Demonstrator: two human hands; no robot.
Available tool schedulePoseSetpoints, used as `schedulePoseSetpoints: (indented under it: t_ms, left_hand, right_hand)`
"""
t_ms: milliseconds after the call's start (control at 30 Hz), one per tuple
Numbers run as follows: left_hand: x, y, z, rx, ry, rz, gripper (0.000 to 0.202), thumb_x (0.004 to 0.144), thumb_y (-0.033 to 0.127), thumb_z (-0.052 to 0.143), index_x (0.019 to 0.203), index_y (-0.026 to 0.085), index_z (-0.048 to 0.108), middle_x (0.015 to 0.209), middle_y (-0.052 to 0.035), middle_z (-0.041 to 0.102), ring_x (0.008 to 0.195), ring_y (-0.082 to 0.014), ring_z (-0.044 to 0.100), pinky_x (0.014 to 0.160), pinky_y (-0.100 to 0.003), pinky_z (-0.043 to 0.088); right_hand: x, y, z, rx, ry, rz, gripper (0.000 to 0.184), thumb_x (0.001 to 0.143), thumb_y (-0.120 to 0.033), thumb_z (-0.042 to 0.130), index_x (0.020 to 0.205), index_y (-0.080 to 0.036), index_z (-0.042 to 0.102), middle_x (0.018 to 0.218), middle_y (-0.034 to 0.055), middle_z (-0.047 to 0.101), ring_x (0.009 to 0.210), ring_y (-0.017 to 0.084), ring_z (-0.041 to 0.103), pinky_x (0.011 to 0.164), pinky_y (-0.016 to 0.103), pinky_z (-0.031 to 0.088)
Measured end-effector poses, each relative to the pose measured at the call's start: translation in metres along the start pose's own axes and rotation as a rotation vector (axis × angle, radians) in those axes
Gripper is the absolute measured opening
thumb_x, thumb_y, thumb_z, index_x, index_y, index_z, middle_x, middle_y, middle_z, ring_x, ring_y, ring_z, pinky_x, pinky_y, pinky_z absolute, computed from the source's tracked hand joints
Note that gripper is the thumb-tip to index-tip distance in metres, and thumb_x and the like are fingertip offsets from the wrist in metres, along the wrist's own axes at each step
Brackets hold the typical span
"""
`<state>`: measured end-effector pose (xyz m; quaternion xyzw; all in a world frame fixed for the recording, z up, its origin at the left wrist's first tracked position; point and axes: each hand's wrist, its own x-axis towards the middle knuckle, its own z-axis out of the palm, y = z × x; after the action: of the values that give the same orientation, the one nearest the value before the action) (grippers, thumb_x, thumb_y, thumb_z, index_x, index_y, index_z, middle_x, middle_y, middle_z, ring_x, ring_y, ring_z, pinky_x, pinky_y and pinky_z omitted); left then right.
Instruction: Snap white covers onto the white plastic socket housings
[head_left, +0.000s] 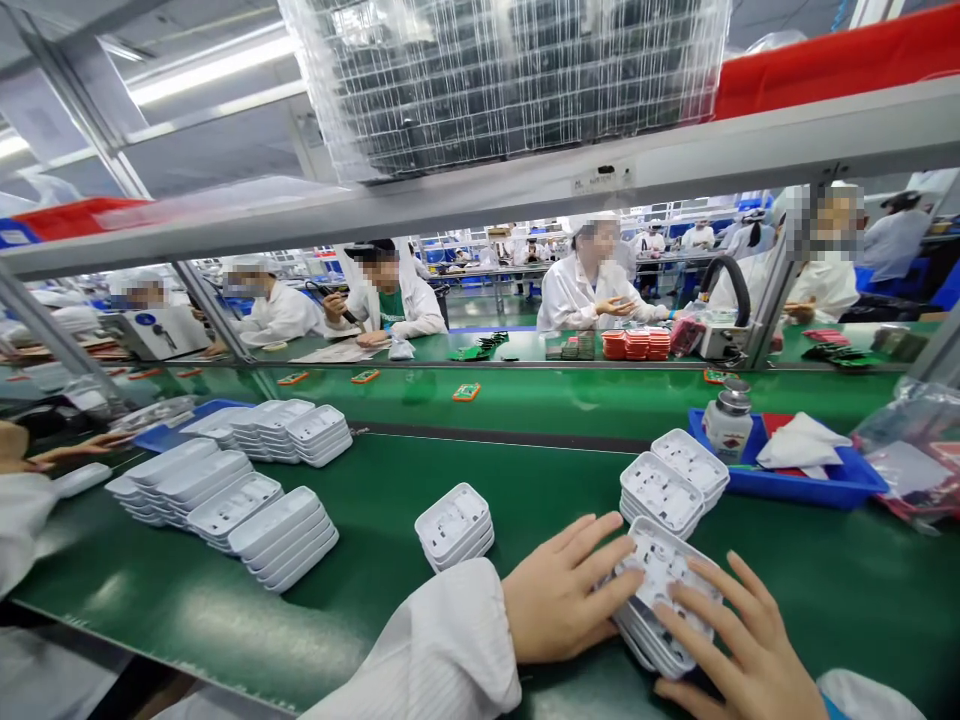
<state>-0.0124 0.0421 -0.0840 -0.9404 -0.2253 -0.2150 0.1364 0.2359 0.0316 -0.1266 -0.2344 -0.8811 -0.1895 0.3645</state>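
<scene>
At the lower right, a stack of white plastic casings [664,570] lies on the green work surface, with holes and small fittings showing in the top one. My left hand [570,590] holds its left side, fingers reaching over the top edge. From the right, my right hand [739,630] grips the same stack, its fingers spread across the top casing. Directly behind stand two more stacks, a nearer casing stack [660,490] and a farther casing stack [691,462]. A short casing stack [454,525] sits apart, left of my hands.
Many casing stacks [283,535] stand at the left, near a co-worker's hand [82,450]. A blue tray [806,487] at the right holds a metal-topped bottle [727,425] and white cloths. Orange-edged boards [466,392] lie on the green belt behind. A shelf beam [480,195] crosses overhead.
</scene>
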Motion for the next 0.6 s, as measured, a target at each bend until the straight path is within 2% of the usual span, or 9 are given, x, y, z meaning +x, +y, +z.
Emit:
schedulePoseSetpoints:
  t_ms: [67, 133, 233, 300, 367, 433, 467, 533, 600]
  left_hand:
    - [0.005, 0.002, 0.003, 0.006, -0.014, -0.100, 0.048, 0.083, 0.021, 0.052, 0.129, 0.011, 0.040, 0.134, -0.0166, 0.045, 0.138, -0.0324, 0.017, 0.110, -0.051, 0.028]
    - [0.009, 0.008, 0.008, -0.051, 0.003, -0.283, 0.059, 0.078, 0.012, 0.051, 0.135, 0.010, 0.032, 0.142, -0.0188, 0.035, 0.139, -0.0339, 0.012, 0.109, -0.053, 0.028]
    - [0.010, 0.024, 0.019, -0.260, 0.080, -0.609, 0.076, 0.076, 0.008, 0.045, 0.143, 0.012, 0.010, 0.150, -0.0184, 0.014, 0.140, -0.0315, 0.010, 0.109, -0.054, 0.029]
    - [0.008, 0.037, 0.026, -0.432, 0.095, -0.746, 0.085, 0.075, 0.007, 0.045, 0.144, 0.017, -0.003, 0.153, -0.0161, 0.006, 0.140, -0.0298, 0.009, 0.110, -0.055, 0.027]
    - [0.005, 0.051, 0.033, -0.590, 0.078, -0.848, 0.091, 0.074, 0.008, 0.050, 0.144, 0.019, -0.008, 0.153, -0.0145, 0.003, 0.140, -0.0302, 0.005, 0.111, -0.055, 0.021]
    - [0.004, 0.063, 0.041, -0.733, 0.064, -0.979, 0.093, 0.076, 0.015, 0.054, 0.143, 0.020, -0.011, 0.153, -0.0142, 0.000, 0.140, -0.0305, 0.003, 0.111, -0.053, 0.019]
    - [0.004, 0.068, 0.046, -0.794, 0.066, -1.048, 0.091, 0.080, 0.021, 0.054, 0.142, 0.020, -0.013, 0.153, -0.0142, -0.002, 0.140, -0.0301, 0.002, 0.111, -0.052, 0.020]
    - [0.008, 0.073, 0.057, -0.860, 0.110, -1.155, 0.080, 0.089, 0.034, 0.044, 0.141, 0.023, -0.016, 0.154, -0.0129, -0.003, 0.140, -0.0282, 0.003, 0.111, -0.048, 0.024]
    - [0.016, 0.071, 0.068, -0.835, 0.151, -1.107, 0.067, 0.095, 0.040, 0.028, 0.141, 0.024, -0.018, 0.154, -0.0127, -0.002, 0.140, -0.0260, 0.007, 0.110, -0.044, 0.029]
  right_hand:
    - [0.002, 0.002, 0.006, 0.028, -0.021, -0.005, 0.033, 0.091, -0.038, 0.060, 0.120, -0.023, 0.058, 0.110, 0.0060, 0.060, 0.115, 0.031, 0.047, 0.108, 0.053, 0.022]
    - [0.005, 0.004, 0.013, 0.053, -0.049, 0.011, 0.035, 0.093, -0.035, 0.057, 0.124, -0.020, 0.054, 0.118, 0.0095, 0.055, 0.118, 0.033, 0.044, 0.103, 0.055, 0.030]
    - [0.011, 0.003, 0.020, 0.077, -0.076, 0.057, 0.044, 0.094, -0.033, 0.054, 0.133, -0.015, 0.044, 0.132, 0.0155, 0.043, 0.124, 0.038, 0.035, 0.098, 0.059, 0.034]
    - [0.015, 0.000, 0.020, 0.134, -0.048, 0.119, 0.052, 0.096, -0.037, 0.052, 0.139, -0.016, 0.035, 0.139, 0.0170, 0.033, 0.127, 0.040, 0.029, 0.097, 0.060, 0.034]
    - [0.015, -0.005, 0.016, 0.234, 0.020, 0.236, 0.062, 0.096, -0.049, 0.047, 0.144, -0.018, 0.024, 0.144, 0.0178, 0.020, 0.129, 0.042, 0.023, 0.098, 0.062, 0.032]
    - [0.010, -0.011, 0.014, 0.359, 0.074, 0.418, 0.071, 0.096, -0.059, 0.037, 0.147, -0.016, 0.013, 0.147, 0.0185, 0.009, 0.131, 0.042, 0.016, 0.100, 0.061, 0.029]
    - [0.005, -0.015, 0.015, 0.423, 0.079, 0.527, 0.071, 0.097, -0.058, 0.031, 0.148, -0.014, 0.008, 0.148, 0.0180, 0.007, 0.133, 0.040, 0.013, 0.102, 0.058, 0.029]
    - [-0.006, -0.021, 0.022, 0.538, 0.053, 0.726, 0.061, 0.102, -0.048, 0.021, 0.148, -0.014, 0.001, 0.149, 0.0139, 0.007, 0.134, 0.032, 0.013, 0.105, 0.046, 0.032]
    - [-0.015, -0.026, 0.035, 0.610, 0.049, 0.789, 0.054, 0.103, -0.044, 0.013, 0.148, -0.016, 0.002, 0.150, 0.0092, 0.009, 0.135, 0.026, 0.012, 0.105, 0.037, 0.033]
